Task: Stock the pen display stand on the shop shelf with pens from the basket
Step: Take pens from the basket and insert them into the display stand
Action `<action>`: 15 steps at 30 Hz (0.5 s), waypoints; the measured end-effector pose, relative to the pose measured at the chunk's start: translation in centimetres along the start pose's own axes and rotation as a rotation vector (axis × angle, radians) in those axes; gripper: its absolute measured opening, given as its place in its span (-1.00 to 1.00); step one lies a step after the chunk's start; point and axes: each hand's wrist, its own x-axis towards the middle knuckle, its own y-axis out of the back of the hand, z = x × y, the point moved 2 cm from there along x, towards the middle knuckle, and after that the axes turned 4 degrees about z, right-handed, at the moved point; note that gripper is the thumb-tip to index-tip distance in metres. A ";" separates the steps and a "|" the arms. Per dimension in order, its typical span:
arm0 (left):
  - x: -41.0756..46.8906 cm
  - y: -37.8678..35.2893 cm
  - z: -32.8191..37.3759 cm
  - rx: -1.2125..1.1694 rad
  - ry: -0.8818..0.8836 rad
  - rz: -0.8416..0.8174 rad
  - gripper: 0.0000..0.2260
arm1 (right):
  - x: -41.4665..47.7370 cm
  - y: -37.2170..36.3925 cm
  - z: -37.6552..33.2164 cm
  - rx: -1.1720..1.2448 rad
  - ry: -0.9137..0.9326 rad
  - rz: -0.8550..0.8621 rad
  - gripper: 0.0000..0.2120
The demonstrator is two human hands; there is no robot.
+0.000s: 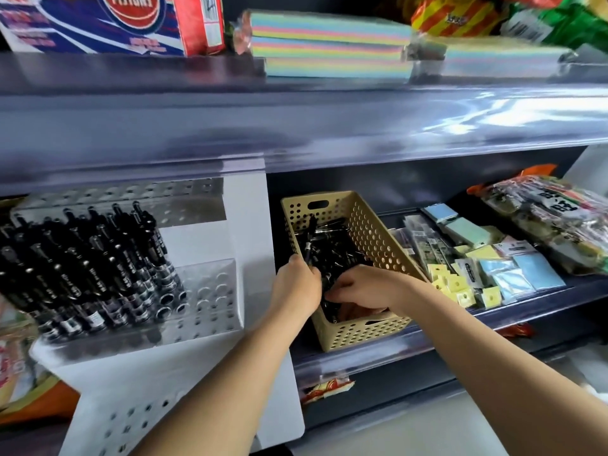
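We are looking through one wide-angle camera worn on the head, facing forward and downward, close to the shop shelf (559,302). The left hand (297,284) and right hand (362,287) are sitting near centre frame at the basket (371,238), with the pen display stand (204,291) lying left of them.
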 end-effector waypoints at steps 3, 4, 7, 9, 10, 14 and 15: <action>-0.4 0.3 0.1 0.031 -0.023 0.018 -0.80 | 0.2 -1.1 -0.5 0.264 -0.053 -0.053 -0.88; -0.5 0.3 0.2 0.032 -0.029 0.022 -0.80 | 0.4 -1.3 -0.5 0.295 -0.069 -0.051 -0.87; -0.8 0.4 0.2 0.006 -0.046 0.033 -0.90 | 0.4 -0.7 -0.5 0.326 -0.133 -0.028 -0.84; -0.8 0.4 0.0 -0.026 -0.041 0.036 -0.93 | -0.2 0.6 -0.4 0.330 -0.165 -0.037 -0.82; -0.8 0.4 -0.2 -0.039 -0.038 0.035 -0.94 | -0.6 1.4 -0.3 0.333 -0.173 -0.033 -0.81; -0.8 0.4 -0.7 -0.072 -0.045 0.040 -0.86 | -1.9 4.2 0.1 0.386 -0.180 0.031 -0.81; -0.9 0.5 -0.7 -0.067 -0.046 0.043 -0.85 | -2.0 4.5 0.0 0.398 -0.174 0.057 -0.84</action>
